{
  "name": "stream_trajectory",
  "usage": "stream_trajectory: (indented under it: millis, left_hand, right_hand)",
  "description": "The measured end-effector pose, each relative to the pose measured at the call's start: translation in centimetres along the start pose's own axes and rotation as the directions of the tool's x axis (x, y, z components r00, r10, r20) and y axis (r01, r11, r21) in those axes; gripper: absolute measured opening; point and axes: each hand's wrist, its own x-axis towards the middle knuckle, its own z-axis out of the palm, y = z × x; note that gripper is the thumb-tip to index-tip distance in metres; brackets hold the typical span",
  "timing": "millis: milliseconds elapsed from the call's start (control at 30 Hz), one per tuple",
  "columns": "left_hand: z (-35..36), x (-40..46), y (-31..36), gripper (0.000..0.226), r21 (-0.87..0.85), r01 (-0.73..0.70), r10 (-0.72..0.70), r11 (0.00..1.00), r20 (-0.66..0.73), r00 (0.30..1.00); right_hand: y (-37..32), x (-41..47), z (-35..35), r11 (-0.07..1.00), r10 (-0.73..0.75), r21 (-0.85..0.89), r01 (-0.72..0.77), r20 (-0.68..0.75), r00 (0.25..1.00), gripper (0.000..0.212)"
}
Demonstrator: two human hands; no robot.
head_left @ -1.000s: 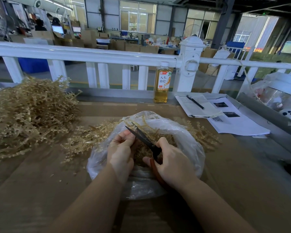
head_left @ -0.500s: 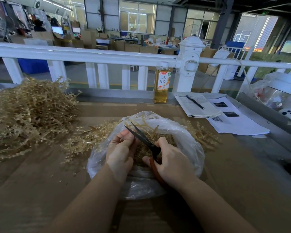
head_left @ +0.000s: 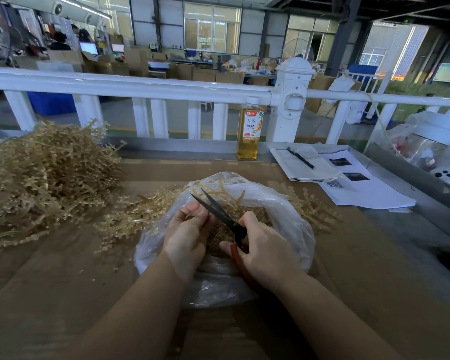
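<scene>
The left hand (head_left: 186, 236) has its fingers curled together, pinching a small tan sprig (head_left: 190, 216) that is mostly hidden in its grasp. The right hand (head_left: 266, 252) grips the red handles of a pair of scissors (head_left: 220, 211), whose dark blades stand parted and point up and to the left, the lower blade just beside the left fingertips. Both hands work over the mouth of a clear plastic bag (head_left: 294, 222) lying on the brown table (head_left: 348, 276), with a heap of small tan cuttings inside it. More loose sprigs (head_left: 135, 216) spread out to the left of the bag, and a big tangled pile of the same tan stems (head_left: 44, 175) sits further left. Behind the bag a bottle of amber drink (head_left: 250, 131) stands upright at the white railing (head_left: 140, 87). To the right lie printed papers (head_left: 366, 188) and a notebook (head_left: 307, 166) with a black pen (head_left: 301, 158) on it.
</scene>
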Motion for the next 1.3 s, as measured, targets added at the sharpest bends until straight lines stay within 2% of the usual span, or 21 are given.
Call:
stream_trajectory:
  millis: [133,433,700,867,1000,1300]
  left_hand:
    - [0.1,0.02,0.18,0.021,-0.066,0.023,-0.026,0.998,-0.039,0.999]
    - [0.56,-0.39,-0.05,0.028,0.026,-0.052,0.054,0.998,-0.067,0.996]
    - [-0.08,-0.62,0.19,0.026,0.021,-0.034,0.032,0.999,0.103,0.994]
    - [0.19,-0.57,-0.16,0.026,0.007,-0.059,0.058,0.998,0.045,0.997]
    - [0.25,-0.69,-0.22,0.035,-0.002,-0.074,0.074,0.997,0.04,0.996]
    - [0.11,-0.51,-0.17,0.033,0.004,-0.046,0.046,0.999,0.032,0.998]
  right_hand:
    - [0.02,-0.02,0.03,1.0,-0.002,0.006,0.002,-0.001,1.0,0.043]
    - [-0.2,-0.06,-0.32,1.0,-0.001,0.006,0.001,0.018,1.0,0.045]
    - [-0.28,-0.05,-0.07,1.0,0.007,-0.012,-0.007,-0.014,1.0,0.042]
    - [-0.19,0.07,0.02,1.0,0.024,-0.003,-0.024,-0.009,1.0,0.041]
    - [-0.11,0.09,0.05,1.0,0.029,0.005,-0.029,-0.002,1.0,0.039]
    - [-0.04,0.14,-0.12,1.0,0.022,0.016,-0.022,0.008,1.0,0.041]
